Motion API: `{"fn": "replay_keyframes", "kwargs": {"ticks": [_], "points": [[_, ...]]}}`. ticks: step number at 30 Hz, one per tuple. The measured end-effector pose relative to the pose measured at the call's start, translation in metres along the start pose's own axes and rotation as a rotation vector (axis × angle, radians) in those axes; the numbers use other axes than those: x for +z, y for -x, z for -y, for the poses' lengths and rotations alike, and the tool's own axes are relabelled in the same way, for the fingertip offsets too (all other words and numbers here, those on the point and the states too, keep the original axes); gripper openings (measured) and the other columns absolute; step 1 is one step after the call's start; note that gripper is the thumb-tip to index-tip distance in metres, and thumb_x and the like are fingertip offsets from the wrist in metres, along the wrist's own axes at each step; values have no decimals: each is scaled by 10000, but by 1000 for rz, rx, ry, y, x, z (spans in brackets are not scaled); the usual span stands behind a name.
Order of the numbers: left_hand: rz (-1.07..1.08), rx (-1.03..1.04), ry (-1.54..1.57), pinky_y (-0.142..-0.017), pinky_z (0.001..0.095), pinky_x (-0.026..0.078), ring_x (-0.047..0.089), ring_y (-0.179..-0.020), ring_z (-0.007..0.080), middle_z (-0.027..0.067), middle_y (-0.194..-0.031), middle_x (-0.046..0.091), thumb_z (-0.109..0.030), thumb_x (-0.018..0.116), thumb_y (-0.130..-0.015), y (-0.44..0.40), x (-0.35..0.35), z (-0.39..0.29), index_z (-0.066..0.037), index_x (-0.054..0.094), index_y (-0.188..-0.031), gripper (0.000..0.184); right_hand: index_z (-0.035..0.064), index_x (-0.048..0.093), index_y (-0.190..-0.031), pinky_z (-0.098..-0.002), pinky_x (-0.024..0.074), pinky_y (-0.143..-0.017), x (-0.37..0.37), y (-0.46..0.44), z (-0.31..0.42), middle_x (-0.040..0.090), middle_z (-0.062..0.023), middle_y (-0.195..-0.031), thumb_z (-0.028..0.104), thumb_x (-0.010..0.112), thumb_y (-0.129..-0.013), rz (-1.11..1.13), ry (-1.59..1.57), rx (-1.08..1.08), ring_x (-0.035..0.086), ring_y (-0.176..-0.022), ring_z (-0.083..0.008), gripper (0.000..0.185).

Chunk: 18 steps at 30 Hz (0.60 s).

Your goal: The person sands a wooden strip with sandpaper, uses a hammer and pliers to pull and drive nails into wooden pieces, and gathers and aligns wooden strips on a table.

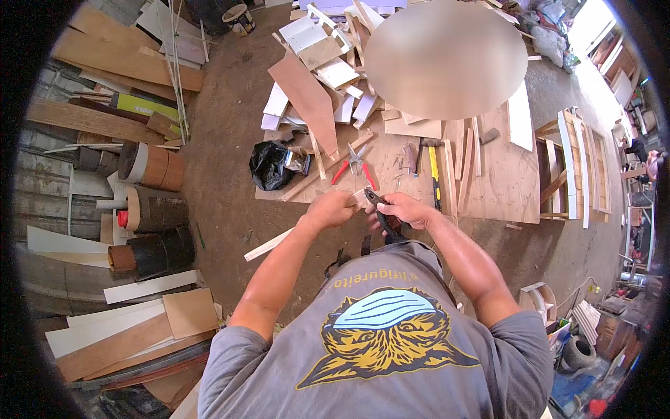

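My left hand (pixel 332 210) is closed on a small light wood piece (pixel 361 198) near the front edge of the plywood table (pixel 495 188). In my right hand (pixel 406 211) are dark-handled pliers (pixel 389 222), their jaws at the right end of that wood piece. Just beyond my hands, red-handled snips (pixel 356 165) lie spread on the table. A long thin wood strip (pixel 269 244) shows beyond my left forearm, low and to the left. Whether it joins the held piece is hidden by my arm.
A black plastic bag (pixel 269 166) sits at the table's left. Hammers, a yellow level (pixel 435 178) and wood strips lie to the right. Scrap boards (pixel 307 98) are piled behind. Rolls (pixel 157 166) and planks line the left side; a wooden frame (pixel 576 167) stands right.
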<state>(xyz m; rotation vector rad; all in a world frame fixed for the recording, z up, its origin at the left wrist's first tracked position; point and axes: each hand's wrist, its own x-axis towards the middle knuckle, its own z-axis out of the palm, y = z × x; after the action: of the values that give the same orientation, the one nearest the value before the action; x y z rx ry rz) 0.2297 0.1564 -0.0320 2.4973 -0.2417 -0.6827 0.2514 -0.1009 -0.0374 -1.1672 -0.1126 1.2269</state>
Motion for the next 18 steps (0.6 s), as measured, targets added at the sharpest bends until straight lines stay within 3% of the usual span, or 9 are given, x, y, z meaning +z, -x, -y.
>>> {"fn": "replay_keyframes", "kwargs": {"ticks": [3, 6, 9, 12, 15, 18], "points": [[17, -27, -2, -826, 511, 530, 685, -983, 414, 214, -1000, 723, -324, 693, -907, -1, 0, 3, -82, 712, -1076, 296, 22, 565, -1343, -394, 615, -793, 0, 4, 7, 707, -130, -1121, 313, 526, -1082, -7, 155, 5, 724, -1002, -239, 393], [3, -34, -130, -864, 523, 551, 700, -999, 398, 189, -1036, 736, -366, 668, -891, 4, -7, -1, -141, 726, -1095, 310, 49, 571, -1348, -359, 603, -738, -16, -9, -16, 717, -113, -1117, 332, 541, -1076, -52, 438, -146, 723, -1030, -221, 394], [54, -5, -310, -857, 530, 557, 708, -984, 394, 188, -1016, 740, -335, 650, -875, 9, -19, -7, -152, 731, -1081, 288, 30, 642, -1171, -286, 545, -607, -26, -14, -31, 701, -36, -1022, 336, 640, -1026, -36, 310, -32, 654, -815, -130, 339], [87, -2, -355, -840, 531, 561, 715, -956, 393, 185, -997, 741, -320, 627, -864, 10, -22, -8, -156, 736, -1068, 284, 14, 632, -1106, -291, 527, -564, 7, 16, 14, 695, -45, -961, 296, 706, -981, -68, 308, 87, 656, -754, -132, 317], [72, 3, -362, -826, 531, 563, 715, -932, 398, 183, -985, 741, -329, 614, -870, 10, -21, -7, -163, 738, -1058, 280, -7, 633, -1069, -304, 525, -559, -13, 0, -9, 689, -69, -927, 272, 764, -937, 4, 212, -12, 655, -697, -142, 335], [84, -3, -308, -836, 526, 558, 707, -952, 398, 179, -998, 740, -331, 624, -865, 11, -22, -7, -172, 738, -1063, 279, -15, 642, -1007, -308, 523, -545, -19, -7, -18, 687, -74, -863, 274, 795, -913, -85, 261, 8, 652, -676, -148, 341]]}}
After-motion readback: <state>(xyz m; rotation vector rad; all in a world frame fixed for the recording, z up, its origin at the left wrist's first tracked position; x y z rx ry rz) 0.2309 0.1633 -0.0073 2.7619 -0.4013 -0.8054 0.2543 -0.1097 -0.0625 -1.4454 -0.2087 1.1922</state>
